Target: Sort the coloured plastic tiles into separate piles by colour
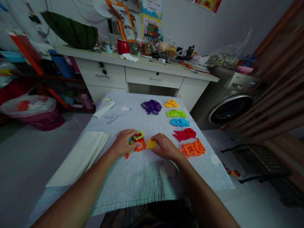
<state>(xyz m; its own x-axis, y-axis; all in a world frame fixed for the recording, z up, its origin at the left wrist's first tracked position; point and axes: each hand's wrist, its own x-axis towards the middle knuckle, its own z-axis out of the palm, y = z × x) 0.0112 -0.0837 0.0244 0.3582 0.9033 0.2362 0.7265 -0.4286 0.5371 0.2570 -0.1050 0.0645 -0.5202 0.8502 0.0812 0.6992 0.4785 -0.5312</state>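
My left hand [125,141] is closed around a small assembly of interlocking plastic pieces [140,145] in orange, red, lime green and blue. Its fingers cover part of that assembly. A small orange bit [127,155] shows beneath the hand. My right hand [165,146] pinches a flat yellow toothed square piece [151,144] between thumb and fingers. The yellow piece is just right of the assembly; whether the two touch I cannot tell. Off to the right of this hand lie piles of orange pieces [193,148] and red pieces [185,134].
Further piles are blue [180,122], lime green [176,113], yellow [171,103] and purple [151,107]. Folded white cloth or paper [78,158] and a white box [104,109] lie at left. A desk [154,77] stands behind, a washing machine [213,95] to the right.
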